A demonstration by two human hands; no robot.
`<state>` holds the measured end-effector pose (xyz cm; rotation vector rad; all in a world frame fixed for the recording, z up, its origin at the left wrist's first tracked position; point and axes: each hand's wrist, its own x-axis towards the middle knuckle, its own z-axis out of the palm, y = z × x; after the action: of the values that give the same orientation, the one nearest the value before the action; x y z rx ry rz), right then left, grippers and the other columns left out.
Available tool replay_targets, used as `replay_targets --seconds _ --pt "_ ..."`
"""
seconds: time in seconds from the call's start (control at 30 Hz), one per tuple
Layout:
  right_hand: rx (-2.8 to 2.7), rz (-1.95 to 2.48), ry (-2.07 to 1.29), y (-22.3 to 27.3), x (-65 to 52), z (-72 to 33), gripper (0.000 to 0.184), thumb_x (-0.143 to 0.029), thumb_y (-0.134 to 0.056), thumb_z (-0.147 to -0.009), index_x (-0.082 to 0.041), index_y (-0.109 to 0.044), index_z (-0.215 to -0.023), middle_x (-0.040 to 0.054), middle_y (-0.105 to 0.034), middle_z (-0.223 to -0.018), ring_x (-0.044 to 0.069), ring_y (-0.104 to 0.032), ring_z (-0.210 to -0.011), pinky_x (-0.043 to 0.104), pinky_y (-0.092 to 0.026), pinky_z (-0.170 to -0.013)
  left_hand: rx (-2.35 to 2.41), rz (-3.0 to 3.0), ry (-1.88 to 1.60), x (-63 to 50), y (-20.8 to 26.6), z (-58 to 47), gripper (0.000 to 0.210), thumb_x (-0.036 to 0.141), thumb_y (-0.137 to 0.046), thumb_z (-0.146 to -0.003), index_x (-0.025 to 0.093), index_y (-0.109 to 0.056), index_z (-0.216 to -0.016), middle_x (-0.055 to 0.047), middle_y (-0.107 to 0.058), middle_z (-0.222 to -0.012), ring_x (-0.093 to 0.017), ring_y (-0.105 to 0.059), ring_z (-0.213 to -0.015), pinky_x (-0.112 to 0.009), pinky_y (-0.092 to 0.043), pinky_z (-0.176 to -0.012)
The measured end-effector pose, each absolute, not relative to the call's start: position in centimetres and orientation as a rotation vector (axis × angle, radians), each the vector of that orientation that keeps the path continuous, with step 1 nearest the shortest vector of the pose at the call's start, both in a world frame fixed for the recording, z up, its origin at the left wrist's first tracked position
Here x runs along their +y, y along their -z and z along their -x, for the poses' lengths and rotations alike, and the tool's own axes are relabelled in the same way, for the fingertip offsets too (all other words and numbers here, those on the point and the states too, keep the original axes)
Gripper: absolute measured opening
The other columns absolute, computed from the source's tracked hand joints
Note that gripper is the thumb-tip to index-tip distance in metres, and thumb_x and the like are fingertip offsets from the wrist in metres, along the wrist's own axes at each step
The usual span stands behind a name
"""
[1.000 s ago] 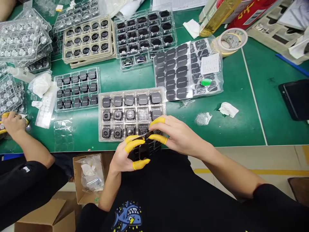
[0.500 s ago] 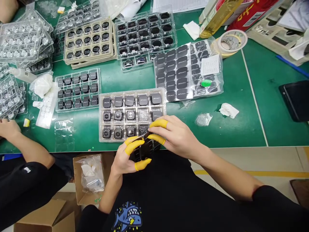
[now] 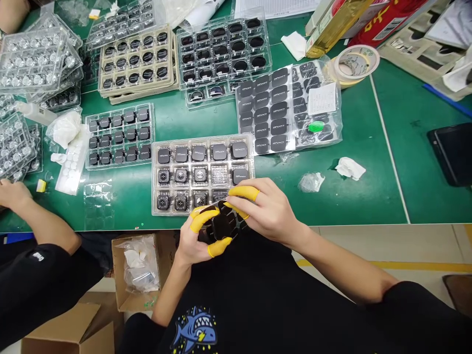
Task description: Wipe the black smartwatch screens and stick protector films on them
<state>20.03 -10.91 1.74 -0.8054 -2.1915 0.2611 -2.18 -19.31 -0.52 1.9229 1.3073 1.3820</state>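
My left hand (image 3: 190, 246), with yellow finger cots on its thumb and fingertips, grips a black square piece (image 3: 220, 227) with a glossy face. Behind that piece is a sheet of black labels (image 3: 233, 220), partly hidden by my fingers. My right hand (image 3: 271, 211), also in yellow finger cots, pinches at the sheet's upper edge; whether a single label is between the fingertips cannot be made out. Just beyond both hands lies a clear tray (image 3: 202, 188) of square black parts. Some of these have plain printed tops, others show round metal details, and one pocket holds no part.
More label sheets (image 3: 271, 115) lie behind the tray, beside a tape roll (image 3: 356, 64). Other part trays (image 3: 120, 135) and stacked clear trays (image 3: 31, 59) fill the left. A co-worker's arm (image 3: 47, 216) rests at the left edge. A phone (image 3: 452, 152) lies far right.
My left hand has turned the black square piece so its glossy face shows more, shifting slightly up and right. My right hand's fingers have moved a little at the label sheet.
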Motion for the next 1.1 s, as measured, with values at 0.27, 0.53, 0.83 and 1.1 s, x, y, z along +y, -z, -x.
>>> replay_targets --seconds 0.27,0.53,0.83,1.1 --pt "-2.11 0.714 -0.245 -1.4 -11.4 -19.6 0.033 -0.006 -0.067 -0.1 -0.031 -0.079 -0.117 0.0049 -0.085 -0.104 0.025 -0.076 -0.107 0.043 -0.058 -0.084 1.258 -1.722 -1.545 -19.3 2.3 2.4 0.059 0.05 -0.095 -0.081 0.023 -0.076 -0.13 -0.008 -0.083 -0.109 -0.027 -0.081 -0.096 -0.042 -0.068 -0.087" --pt "-2.15 0.558 -0.172 -1.6 -11.5 -19.9 0.027 -0.009 -0.075 -0.098 -0.032 -0.081 -0.11 0.0011 -0.084 -0.098 0.022 -0.079 -0.101 0.042 -0.06 -0.084 1.152 -1.434 -1.639 -19.4 2.0 2.6 0.058 0.06 -0.096 -0.078 0.023 -0.08 -0.12 -0.007 -0.078 -0.105 -0.023 -0.077 -0.092 -0.036 -0.065 -0.079" --pt "-2.119 0.3 -0.184 -2.7 -12.3 -20.8 0.029 -0.006 -0.081 -0.091 -0.035 -0.082 -0.093 -0.0029 -0.084 -0.097 0.02 -0.079 -0.098 0.04 -0.064 -0.084 1.216 -1.165 -1.637 -19.8 3.2 3.3 0.071 0.076 -0.095 -0.069 0.024 -0.077 -0.114 -0.008 -0.074 -0.1 -0.021 -0.075 -0.079 -0.032 -0.063 -0.065" --pt "-1.881 0.815 -0.988 -7.8 -11.6 -22.0 0.013 -0.021 -0.076 -0.102 -0.032 -0.079 -0.109 0.0069 -0.08 -0.114 0.029 -0.075 -0.106 0.047 -0.065 -0.09 1.041 -1.435 -1.602 -17.1 3.9 3.7 0.063 0.062 -0.096 -0.079 0.026 -0.077 -0.128 -0.009 -0.079 -0.11 -0.025 -0.081 -0.097 -0.039 -0.069 -0.083"
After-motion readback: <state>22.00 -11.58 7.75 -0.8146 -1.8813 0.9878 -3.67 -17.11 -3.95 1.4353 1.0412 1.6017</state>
